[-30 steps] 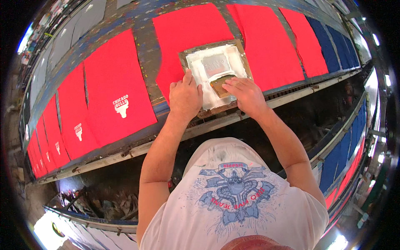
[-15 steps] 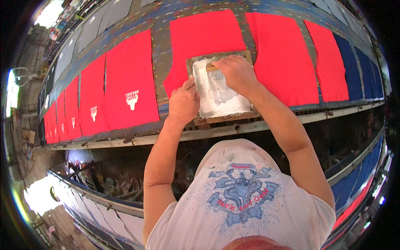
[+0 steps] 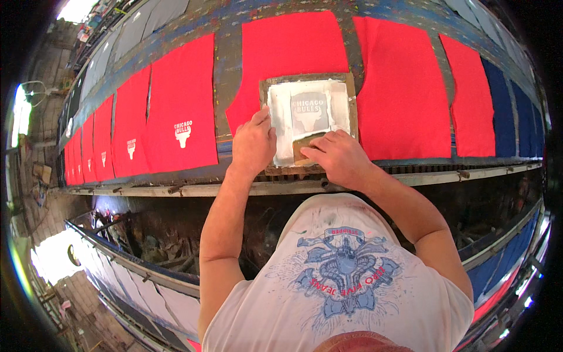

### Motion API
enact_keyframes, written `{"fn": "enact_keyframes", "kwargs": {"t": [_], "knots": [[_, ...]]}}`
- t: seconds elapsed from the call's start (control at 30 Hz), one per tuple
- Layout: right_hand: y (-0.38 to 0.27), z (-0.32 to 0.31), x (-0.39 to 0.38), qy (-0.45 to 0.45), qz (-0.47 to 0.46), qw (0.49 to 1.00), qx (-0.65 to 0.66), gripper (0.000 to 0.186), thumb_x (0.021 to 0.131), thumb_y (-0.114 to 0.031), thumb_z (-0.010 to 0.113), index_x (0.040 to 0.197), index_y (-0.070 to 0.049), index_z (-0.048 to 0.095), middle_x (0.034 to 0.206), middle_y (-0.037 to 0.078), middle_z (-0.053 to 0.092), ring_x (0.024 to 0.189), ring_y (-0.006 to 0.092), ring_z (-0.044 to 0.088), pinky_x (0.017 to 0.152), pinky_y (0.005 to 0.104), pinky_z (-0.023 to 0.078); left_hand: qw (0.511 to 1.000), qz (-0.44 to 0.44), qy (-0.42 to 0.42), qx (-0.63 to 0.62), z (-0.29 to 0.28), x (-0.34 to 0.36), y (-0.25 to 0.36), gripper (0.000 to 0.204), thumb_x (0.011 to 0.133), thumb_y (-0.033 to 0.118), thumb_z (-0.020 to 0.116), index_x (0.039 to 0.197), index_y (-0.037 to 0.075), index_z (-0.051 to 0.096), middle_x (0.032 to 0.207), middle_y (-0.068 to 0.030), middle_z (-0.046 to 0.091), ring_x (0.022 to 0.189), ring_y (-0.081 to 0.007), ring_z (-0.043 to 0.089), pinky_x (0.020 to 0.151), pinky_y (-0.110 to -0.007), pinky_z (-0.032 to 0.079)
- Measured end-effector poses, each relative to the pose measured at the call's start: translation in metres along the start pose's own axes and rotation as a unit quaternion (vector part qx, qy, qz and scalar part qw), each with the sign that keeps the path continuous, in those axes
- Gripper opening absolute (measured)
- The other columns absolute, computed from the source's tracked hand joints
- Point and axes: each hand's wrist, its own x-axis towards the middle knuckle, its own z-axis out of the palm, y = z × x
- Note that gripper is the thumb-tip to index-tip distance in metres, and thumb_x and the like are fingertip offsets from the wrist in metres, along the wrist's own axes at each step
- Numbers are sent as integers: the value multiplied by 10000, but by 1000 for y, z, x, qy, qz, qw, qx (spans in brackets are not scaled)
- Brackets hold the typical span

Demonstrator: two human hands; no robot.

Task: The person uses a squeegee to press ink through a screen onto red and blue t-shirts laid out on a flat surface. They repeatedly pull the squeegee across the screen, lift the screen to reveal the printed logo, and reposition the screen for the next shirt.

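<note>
A wood-framed printing screen [image 3: 281,129] lies over the lower part of a red fabric panel [image 3: 293,47]. White ink smears its mesh around a stencil of lettering and a bull's head. My left hand [image 3: 254,142] is closed on the frame's left side. In my right hand [image 3: 340,157] is a brown squeegee [image 3: 306,149], pressed to the mesh near the frame's close edge. Left of the screen, another red panel [image 3: 183,97] bears a white print of the same design.
Further printed red panels [image 3: 131,123] run off to the left. Plain red panels [image 3: 404,88] and dark blue ones [image 3: 501,108] lie to the right. A metal rail [image 3: 252,189] edges the long table on my side. Behind me stands another table with white panels [image 3: 141,296].
My right hand has drawn the squeegee from the screen's far end down to its near end, baring the stencil. My left hand stays at the frame.
</note>
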Motion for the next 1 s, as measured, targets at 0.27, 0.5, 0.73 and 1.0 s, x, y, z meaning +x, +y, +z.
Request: {"fn": "enact_keyframes", "kwargs": {"t": [0.27,0.5,0.73,1.0], "knots": [[55,-24,76,-55,108,992,23,365,935,-8,670,1260,-78,821,1174,148,820,1127,402,746,1047,523,567,1000,18,-2,22,0,-1,-3,268,921,98,768,1157,-26,784,1439,-157,730,1078,-356,778,926,-522,604],[57,14,76,97,99,990,-18,423,928,40,643,1279,-104,831,1195,141,821,1154,380,741,1052,514,566,998,29,4,57,5,-8,-2,319,907,124,783,1186,-30,771,1462,-168,718,1020,-365,781,922,-511,604],[40,14,63,17,121,992,-38,470,867,48,692,1288,-110,829,1200,114,813,1150,367,732,1048,503,560,998,25,-7,59,7,-7,-5,331,934,153,769,1210,-31,762,1488,-173,708,1024,-362,778,950,-513,594],[-21,21,11,-7,85,996,-38,437,891,-53,721,1314,-136,790,1216,120,802,1142,342,742,1012,500,558,999,33,10,40,7,-10,-9,329,957,205,766,1204,-12,776,1463,-160,725,1073,-358,764,1014,-523,552]]}}
